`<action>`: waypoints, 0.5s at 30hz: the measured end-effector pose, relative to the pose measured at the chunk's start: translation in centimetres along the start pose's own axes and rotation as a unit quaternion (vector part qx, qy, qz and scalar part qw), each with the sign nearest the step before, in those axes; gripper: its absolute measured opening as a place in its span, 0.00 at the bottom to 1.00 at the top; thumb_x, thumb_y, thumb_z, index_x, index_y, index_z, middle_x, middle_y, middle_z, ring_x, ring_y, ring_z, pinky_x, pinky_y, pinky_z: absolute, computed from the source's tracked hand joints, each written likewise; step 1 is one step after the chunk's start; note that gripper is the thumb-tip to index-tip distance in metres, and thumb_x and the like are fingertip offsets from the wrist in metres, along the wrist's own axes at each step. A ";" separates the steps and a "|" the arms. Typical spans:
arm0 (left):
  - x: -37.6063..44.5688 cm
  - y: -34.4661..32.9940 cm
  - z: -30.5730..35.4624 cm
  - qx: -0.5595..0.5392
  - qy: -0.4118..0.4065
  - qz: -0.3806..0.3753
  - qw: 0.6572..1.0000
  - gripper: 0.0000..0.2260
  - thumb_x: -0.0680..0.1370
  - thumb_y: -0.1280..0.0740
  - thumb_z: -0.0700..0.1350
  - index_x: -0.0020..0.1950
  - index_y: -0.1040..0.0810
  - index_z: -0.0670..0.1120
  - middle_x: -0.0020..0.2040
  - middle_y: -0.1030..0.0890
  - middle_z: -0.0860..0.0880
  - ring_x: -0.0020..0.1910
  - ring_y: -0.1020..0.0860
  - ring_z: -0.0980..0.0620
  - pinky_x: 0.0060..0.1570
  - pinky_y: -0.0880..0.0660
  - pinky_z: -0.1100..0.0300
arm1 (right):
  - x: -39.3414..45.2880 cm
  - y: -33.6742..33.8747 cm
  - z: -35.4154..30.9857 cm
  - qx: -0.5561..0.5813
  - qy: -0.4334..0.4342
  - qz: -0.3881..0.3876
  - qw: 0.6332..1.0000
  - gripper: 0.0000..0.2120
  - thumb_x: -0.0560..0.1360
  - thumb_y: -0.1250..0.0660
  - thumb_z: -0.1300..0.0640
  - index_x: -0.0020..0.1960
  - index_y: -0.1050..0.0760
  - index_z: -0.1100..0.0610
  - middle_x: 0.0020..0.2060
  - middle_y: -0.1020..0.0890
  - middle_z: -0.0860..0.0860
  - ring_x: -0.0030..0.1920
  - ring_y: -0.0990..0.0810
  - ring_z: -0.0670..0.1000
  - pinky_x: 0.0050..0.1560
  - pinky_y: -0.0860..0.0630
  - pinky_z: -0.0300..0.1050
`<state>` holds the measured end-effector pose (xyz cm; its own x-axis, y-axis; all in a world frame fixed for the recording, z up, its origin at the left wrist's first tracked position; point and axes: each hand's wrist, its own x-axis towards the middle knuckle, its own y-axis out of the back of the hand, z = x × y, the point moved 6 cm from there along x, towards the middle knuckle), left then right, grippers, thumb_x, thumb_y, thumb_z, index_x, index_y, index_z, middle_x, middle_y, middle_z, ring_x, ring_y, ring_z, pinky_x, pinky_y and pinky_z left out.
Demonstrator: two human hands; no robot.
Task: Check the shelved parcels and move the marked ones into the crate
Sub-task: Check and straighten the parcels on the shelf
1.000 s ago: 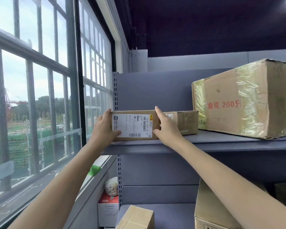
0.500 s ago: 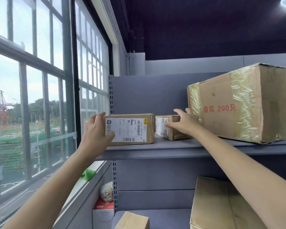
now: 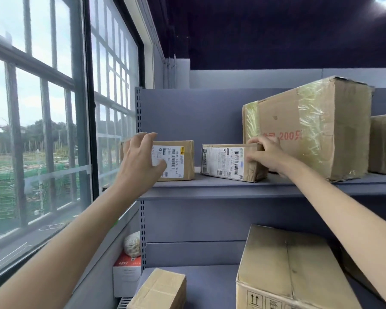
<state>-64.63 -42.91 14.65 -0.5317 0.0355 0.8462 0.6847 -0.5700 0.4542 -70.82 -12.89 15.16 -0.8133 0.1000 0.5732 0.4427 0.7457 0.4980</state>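
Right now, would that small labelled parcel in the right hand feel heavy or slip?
Probably light: the right hand grips the small parcel by one end alone. Its creased cardboard looks stiff yet dentable. The flat shape should slide along the shelf, not roll.

Both my arms reach up; left hand (image 3: 140, 161) spread, fingers loose; right hand (image 3: 269, 155) curled, gripping.

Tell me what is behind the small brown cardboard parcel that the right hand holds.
Behind the small brown cardboard parcel only the grey shelf back panel shows; the right hand covers its right end.
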 end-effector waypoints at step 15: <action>-0.9 -4.8 8.0 -0.331 0.030 -0.137 0.933 0.25 0.73 0.33 0.54 0.67 0.36 0.53 0.62 0.25 0.50 0.59 0.24 0.53 0.59 0.27 0.51 | -9.0 7.5 -3.9 0.309 0.095 -0.013 0.946 0.14 0.71 0.37 0.70 0.50 0.24 0.54 0.41 0.19 0.54 0.39 0.18 0.48 0.37 0.20 0.40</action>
<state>-63.45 -33.68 13.93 -0.6828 0.2189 0.6971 0.0717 -0.9294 0.3621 -58.66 -10.77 16.27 -0.7116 -0.0001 0.7026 0.0702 0.9950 0.0712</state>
